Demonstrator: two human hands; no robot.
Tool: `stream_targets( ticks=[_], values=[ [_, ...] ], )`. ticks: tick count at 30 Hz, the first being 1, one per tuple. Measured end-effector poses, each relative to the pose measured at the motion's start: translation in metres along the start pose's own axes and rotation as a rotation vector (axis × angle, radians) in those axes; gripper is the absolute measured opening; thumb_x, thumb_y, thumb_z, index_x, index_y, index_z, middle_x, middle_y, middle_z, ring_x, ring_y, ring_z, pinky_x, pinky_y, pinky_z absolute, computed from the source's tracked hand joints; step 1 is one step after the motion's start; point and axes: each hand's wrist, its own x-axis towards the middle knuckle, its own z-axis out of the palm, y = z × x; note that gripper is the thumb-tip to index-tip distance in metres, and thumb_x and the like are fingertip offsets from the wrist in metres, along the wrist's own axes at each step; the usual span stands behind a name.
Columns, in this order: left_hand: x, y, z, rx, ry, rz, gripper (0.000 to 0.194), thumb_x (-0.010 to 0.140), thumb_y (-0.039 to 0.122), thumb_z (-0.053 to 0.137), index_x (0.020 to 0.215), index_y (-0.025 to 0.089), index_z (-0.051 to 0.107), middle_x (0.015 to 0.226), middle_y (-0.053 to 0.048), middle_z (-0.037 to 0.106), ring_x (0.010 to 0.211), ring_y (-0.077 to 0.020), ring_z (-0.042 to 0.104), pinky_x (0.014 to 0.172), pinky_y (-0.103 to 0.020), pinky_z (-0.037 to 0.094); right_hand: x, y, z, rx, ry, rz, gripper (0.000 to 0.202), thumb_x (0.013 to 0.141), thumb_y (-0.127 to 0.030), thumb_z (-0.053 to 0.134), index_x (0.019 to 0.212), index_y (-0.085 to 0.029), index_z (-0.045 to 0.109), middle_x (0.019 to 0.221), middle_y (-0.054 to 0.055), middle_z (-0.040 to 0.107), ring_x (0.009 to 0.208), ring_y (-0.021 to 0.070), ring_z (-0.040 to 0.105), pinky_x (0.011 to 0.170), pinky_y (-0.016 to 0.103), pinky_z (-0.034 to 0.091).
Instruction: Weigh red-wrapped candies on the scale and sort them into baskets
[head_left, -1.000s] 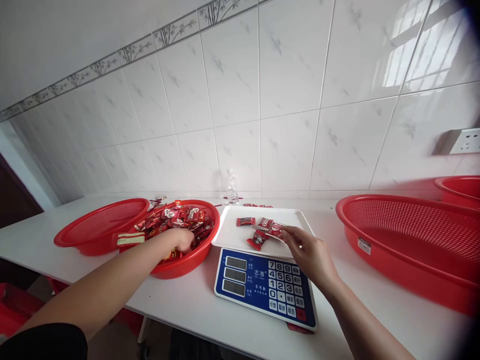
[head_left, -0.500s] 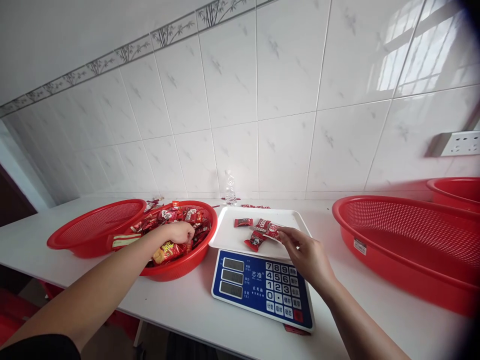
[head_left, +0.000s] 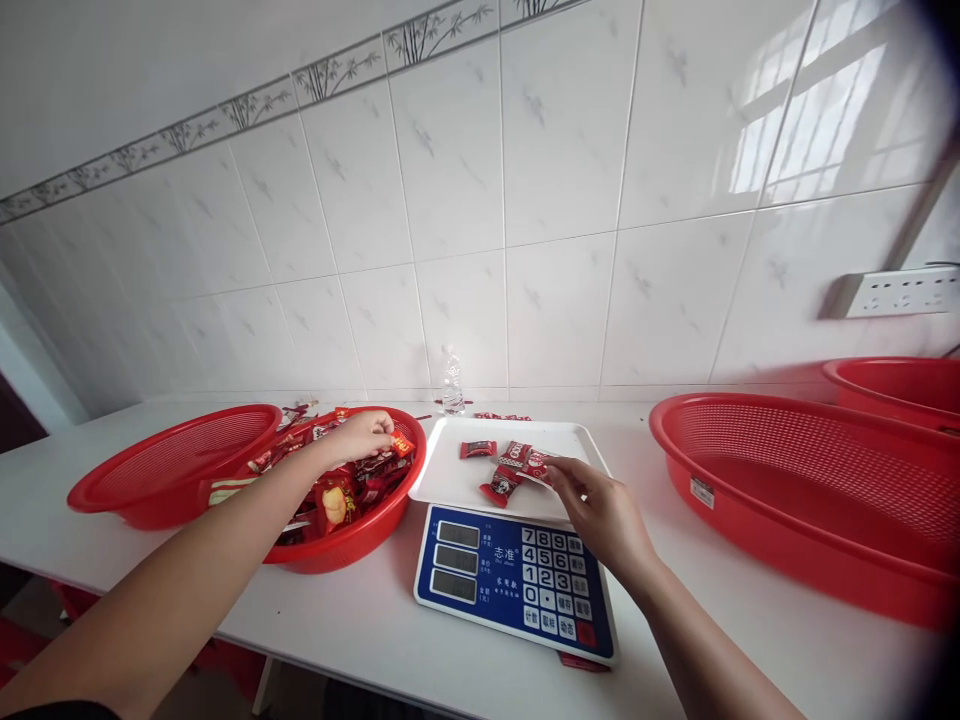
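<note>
My left hand (head_left: 366, 435) is closed over the red basket (head_left: 352, 548) of mixed packets, pinching a small orange-red snack packet (head_left: 403, 443). Beneath it lie many red wrapped snacks, among them a larger red packet with a yellow picture (head_left: 335, 506). My right hand (head_left: 592, 495) pinches the edge of a red-and-white snack packet (head_left: 537, 464) at the right side of the white scale tray (head_left: 442, 480). Several other red packets (head_left: 501, 486) rest on that tray. In front is the scale's blue keypad panel (head_left: 517, 580); its displays look blank.
Another red basket (head_left: 172, 430) stands at the far left. A large red basket (head_left: 787, 530) is on the right, with one more (head_left: 900, 375) behind. A clear bottle (head_left: 452, 382) stands by the tiled wall, where a power strip (head_left: 892, 293) is mounted.
My left hand has risen from among the packets and moved toward the basket's back right, now with an orange-red packet in its fingers. My right hand stays at the tray. The view has shifted slightly.
</note>
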Motion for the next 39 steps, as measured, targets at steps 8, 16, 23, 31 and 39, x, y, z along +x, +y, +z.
stream_targets(
  ticks=[8,16,23,31,39],
  values=[
    [0.013,0.063,0.062,-0.019,-0.03,0.135,0.025,0.083,0.028,0.049,0.105,0.017,0.051,0.105,-0.01,0.068,0.099,-0.0211,0.063,0.083,-0.032,0.048,0.0,-0.003,-0.001,0.033,0.012,-0.014,0.028,0.086,-0.041,0.045,0.092,-0.026,0.068,0.088,0.004,0.074,0.073,0.0207,0.068,0.063,0.031,0.051],
    [0.027,0.091,0.141,0.237,-0.099,0.213,0.076,0.084,0.063,0.038,0.143,0.018,0.025,0.152,-0.017,0.022,0.141,-0.0337,0.013,0.111,-0.049,0.016,0.003,0.0,-0.008,0.129,0.134,0.051,0.037,0.087,-0.048,0.044,0.1,-0.021,0.066,0.082,0.006,0.073,0.071,0.0206,0.068,0.064,0.031,0.051],
    [0.04,0.116,0.17,0.386,-0.181,0.246,0.073,0.077,0.07,0.039,0.139,0.034,0.032,0.154,-0.01,0.018,0.141,-0.0381,0.002,0.105,-0.065,0.006,0.005,0.001,-0.013,0.202,0.185,0.072,0.04,0.087,-0.05,0.044,0.103,-0.019,0.064,0.084,0.008,0.073,0.075,0.0218,0.068,0.066,0.032,0.053],
    [0.031,0.117,0.154,0.389,-0.106,0.354,0.067,0.081,0.064,0.042,0.136,0.025,0.038,0.152,-0.012,0.023,0.141,-0.0362,0.008,0.109,-0.06,0.011,0.006,0.001,-0.013,0.203,0.179,0.07,0.039,0.086,-0.05,0.045,0.1,-0.019,0.065,0.082,0.008,0.073,0.073,0.0223,0.069,0.065,0.033,0.053],
    [-0.028,0.06,0.135,-0.12,0.669,0.803,0.031,0.094,0.027,0.04,0.125,0.023,0.043,0.127,-0.01,0.052,0.123,-0.0223,0.046,0.104,-0.043,0.038,0.004,0.004,-0.007,0.009,0.084,0.018,0.032,0.088,-0.043,0.044,0.099,-0.024,0.066,0.094,0.006,0.073,0.071,0.0197,0.067,0.063,0.032,0.053]
  ],
)
